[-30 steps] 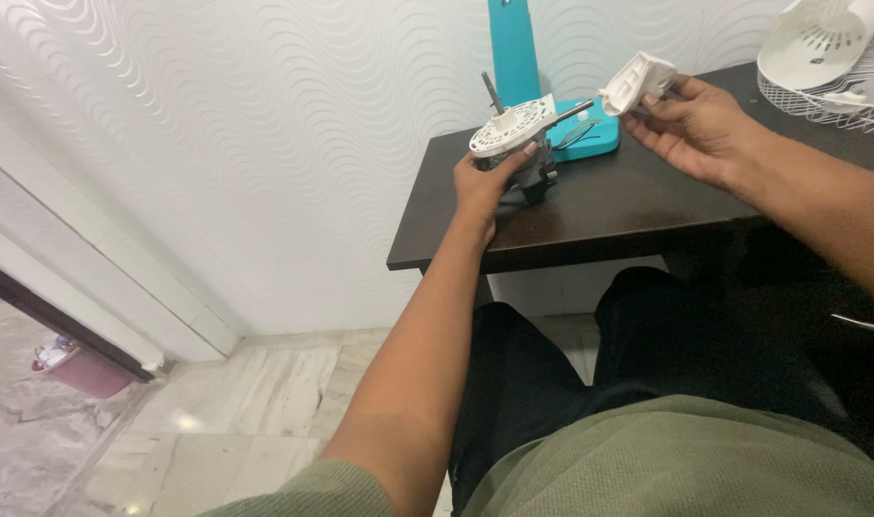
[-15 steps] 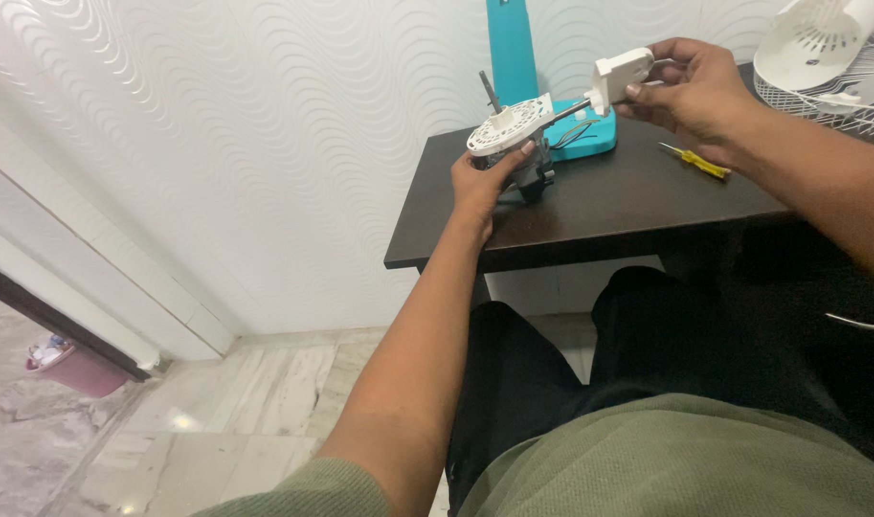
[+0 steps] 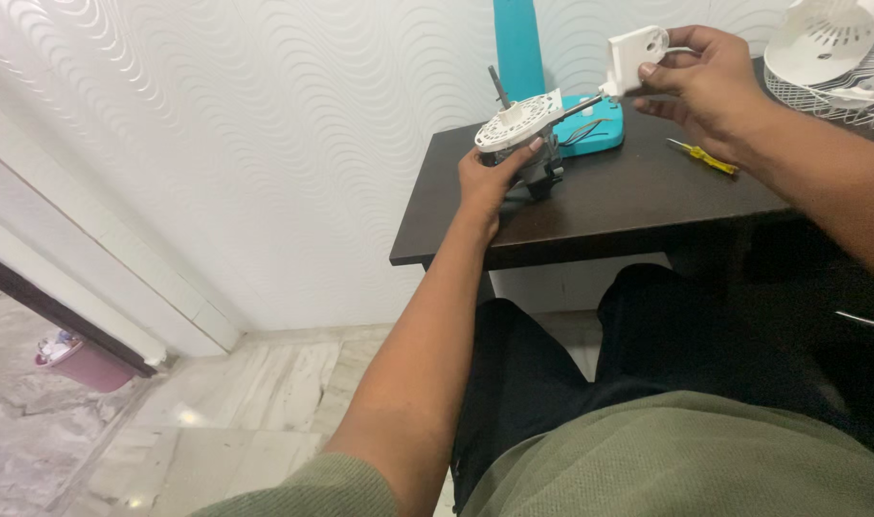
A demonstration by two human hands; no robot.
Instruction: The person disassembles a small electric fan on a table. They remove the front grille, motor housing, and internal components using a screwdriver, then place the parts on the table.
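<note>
Head view: left hand (image 3: 488, 177) clasping fan motor (image 3: 521, 134) above the table (image 3: 590, 206) edge; right hand (image 3: 705, 81) pinching white cover (image 3: 636, 53), apparently at the shaft tip. Screwdriver (image 3: 702, 158) right of motor. Risk: misaligned cover jamming, motor slipping off the edge.

A home room: textured white wallpaper (image 3: 265, 144), marble floor (image 3: 217, 421), dark table (image 3: 590, 211).
</note>
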